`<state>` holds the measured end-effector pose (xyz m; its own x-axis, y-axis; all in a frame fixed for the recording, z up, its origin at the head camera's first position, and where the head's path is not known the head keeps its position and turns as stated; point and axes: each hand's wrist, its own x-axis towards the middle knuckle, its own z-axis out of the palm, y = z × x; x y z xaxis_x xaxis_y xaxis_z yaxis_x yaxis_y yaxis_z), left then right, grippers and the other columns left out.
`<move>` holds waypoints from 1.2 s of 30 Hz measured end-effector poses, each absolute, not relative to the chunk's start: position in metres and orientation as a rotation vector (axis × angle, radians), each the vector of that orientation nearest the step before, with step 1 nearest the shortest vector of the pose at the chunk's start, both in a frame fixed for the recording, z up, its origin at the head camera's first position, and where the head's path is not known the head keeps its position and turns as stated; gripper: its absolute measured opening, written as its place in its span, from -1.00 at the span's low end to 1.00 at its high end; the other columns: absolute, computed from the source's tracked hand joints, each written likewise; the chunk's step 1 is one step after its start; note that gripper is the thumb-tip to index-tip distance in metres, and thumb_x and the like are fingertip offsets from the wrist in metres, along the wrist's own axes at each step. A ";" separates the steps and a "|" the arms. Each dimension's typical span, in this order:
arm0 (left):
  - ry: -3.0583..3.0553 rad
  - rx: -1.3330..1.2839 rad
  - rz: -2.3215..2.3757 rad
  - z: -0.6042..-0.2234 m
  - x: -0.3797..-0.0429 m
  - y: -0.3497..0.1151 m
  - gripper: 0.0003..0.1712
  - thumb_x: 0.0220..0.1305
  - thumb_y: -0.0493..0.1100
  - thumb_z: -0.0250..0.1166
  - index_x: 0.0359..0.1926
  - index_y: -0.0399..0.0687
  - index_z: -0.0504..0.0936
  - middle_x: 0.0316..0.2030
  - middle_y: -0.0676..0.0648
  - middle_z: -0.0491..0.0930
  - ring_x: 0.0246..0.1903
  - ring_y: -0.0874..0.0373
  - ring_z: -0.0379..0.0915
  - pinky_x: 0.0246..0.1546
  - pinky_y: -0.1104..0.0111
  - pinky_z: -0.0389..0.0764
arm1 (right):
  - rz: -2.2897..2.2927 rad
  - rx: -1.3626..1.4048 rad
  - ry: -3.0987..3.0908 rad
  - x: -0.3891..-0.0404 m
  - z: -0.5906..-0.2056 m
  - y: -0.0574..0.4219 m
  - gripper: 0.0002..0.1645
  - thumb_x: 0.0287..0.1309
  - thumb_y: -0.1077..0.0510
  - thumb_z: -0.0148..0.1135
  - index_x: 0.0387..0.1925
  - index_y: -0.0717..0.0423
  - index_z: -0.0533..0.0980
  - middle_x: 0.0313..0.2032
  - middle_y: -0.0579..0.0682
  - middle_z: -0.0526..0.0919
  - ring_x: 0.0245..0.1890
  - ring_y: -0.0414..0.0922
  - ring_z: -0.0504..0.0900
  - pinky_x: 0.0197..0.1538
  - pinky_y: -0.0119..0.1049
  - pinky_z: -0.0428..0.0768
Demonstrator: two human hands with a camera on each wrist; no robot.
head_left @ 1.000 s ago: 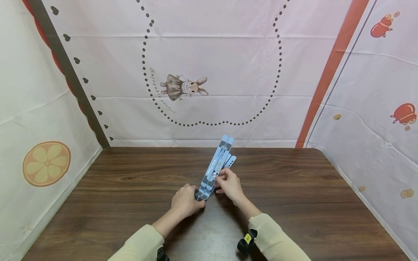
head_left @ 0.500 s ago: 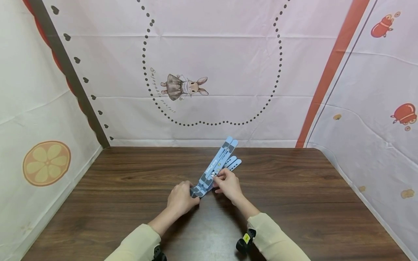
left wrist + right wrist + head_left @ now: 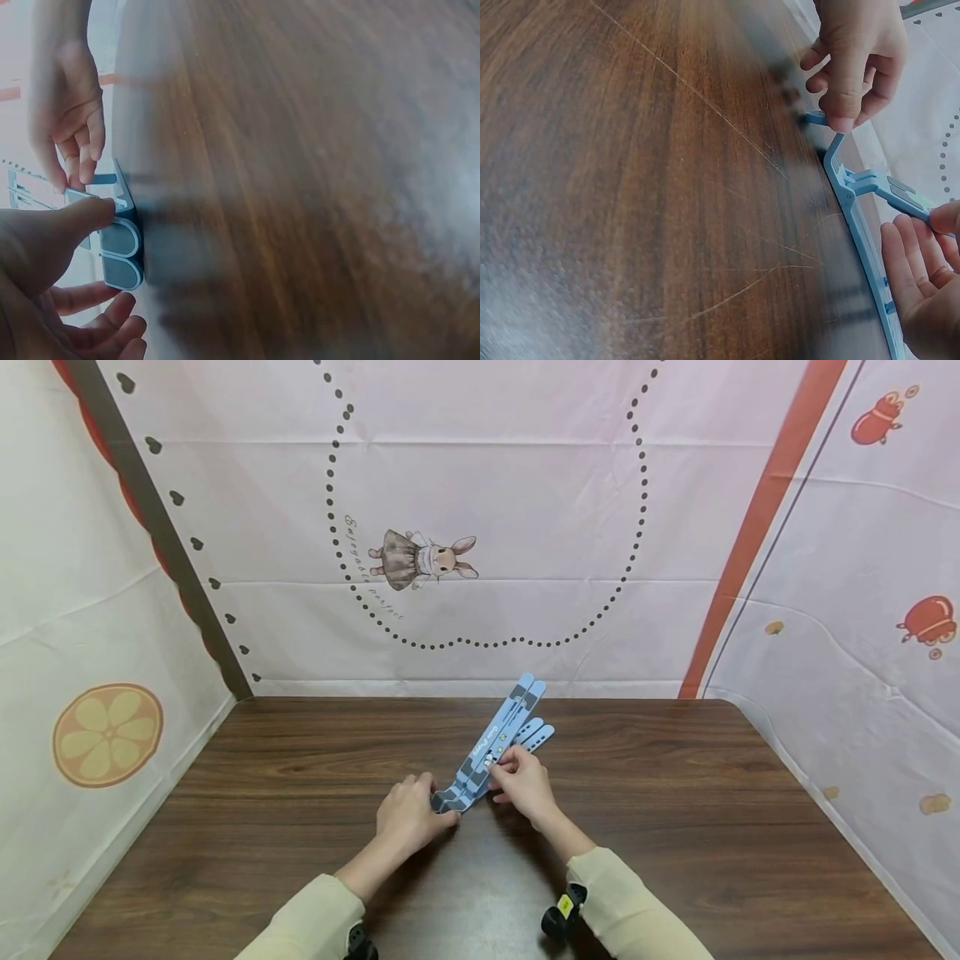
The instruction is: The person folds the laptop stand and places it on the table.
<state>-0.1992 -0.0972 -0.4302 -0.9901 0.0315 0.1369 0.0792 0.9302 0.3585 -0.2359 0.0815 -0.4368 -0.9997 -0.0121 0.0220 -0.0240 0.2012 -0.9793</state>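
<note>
A light blue folding laptop stand (image 3: 497, 739) with dark grey pads and small printed pictures stands partly unfolded on the wooden table. Its upper bars slant up and away, while the lower bars, with slots in them, lie along the tabletop. My left hand (image 3: 408, 814) holds the near end, thumb on one side and fingers on the other. In the left wrist view, two rounded grey-padded ends (image 3: 120, 236) sit between that thumb and fingers. My right hand (image 3: 525, 785) pinches an upper bar about halfway along; in the right wrist view its other fingers (image 3: 907, 251) extend below the bar.
The brown table (image 3: 300, 752) reaches to a pale printed cloth (image 3: 525, 527) hung behind it and at both sides. A black wrist camera (image 3: 558, 918) is strapped at the right sleeve.
My left hand has moved left with the stand's near end. The upper bars have tilted to the right, and the two lower bars show farther apart. The right hand has stayed almost still.
</note>
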 end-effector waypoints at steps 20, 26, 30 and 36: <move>-2.916 -0.088 -0.609 -0.434 -0.205 -0.108 -0.50 -0.24 0.09 0.42 -0.22 -0.03 0.61 -0.37 -0.05 0.53 -0.43 0.11 0.42 -0.57 0.31 0.40 | 1.796 0.192 -2.466 -0.241 -0.436 0.096 -0.87 0.14 0.21 0.17 -0.34 0.24 0.50 -0.41 0.14 0.67 -0.44 0.04 0.67 -0.51 -0.27 0.64; -2.901 -0.079 -0.639 -0.436 -0.208 -0.112 -0.52 -0.23 0.06 0.43 -0.22 -0.05 0.62 -0.36 -0.05 0.54 -0.40 0.08 0.45 -0.52 0.27 0.45 | 1.705 0.187 -2.464 -0.247 -0.432 0.113 -0.88 0.15 0.21 0.18 -0.31 0.20 0.53 -0.41 0.14 0.64 -0.43 0.05 0.65 -0.49 -0.23 0.64; -2.893 -0.082 -0.656 -0.436 -0.209 -0.114 -0.53 -0.22 0.05 0.43 -0.22 -0.05 0.62 -0.35 -0.06 0.54 -0.39 0.07 0.46 -0.50 0.25 0.47 | 1.675 0.189 -2.465 -0.252 -0.427 0.128 -0.79 0.15 0.17 0.19 -0.20 0.20 0.51 -0.32 0.18 0.63 -0.36 0.16 0.62 -0.41 -0.12 0.65; -2.878 -0.105 -0.679 -0.436 -0.211 -0.118 -0.53 -0.19 0.00 0.43 -0.18 -0.06 0.64 -0.32 -0.07 0.55 -0.33 0.03 0.50 -0.42 0.19 0.50 | 1.614 0.318 -2.492 -0.239 -0.393 0.141 -0.61 0.17 0.23 0.16 0.03 0.27 0.42 -0.09 0.25 0.59 -0.20 0.11 0.58 -0.32 -0.26 0.64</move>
<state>-0.2110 -0.1179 -0.4361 -0.9808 0.0264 0.1931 0.1100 0.8929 0.4366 -0.2385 0.1406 -0.3930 -0.9654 -0.0928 0.2435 -0.2602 0.3966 -0.8804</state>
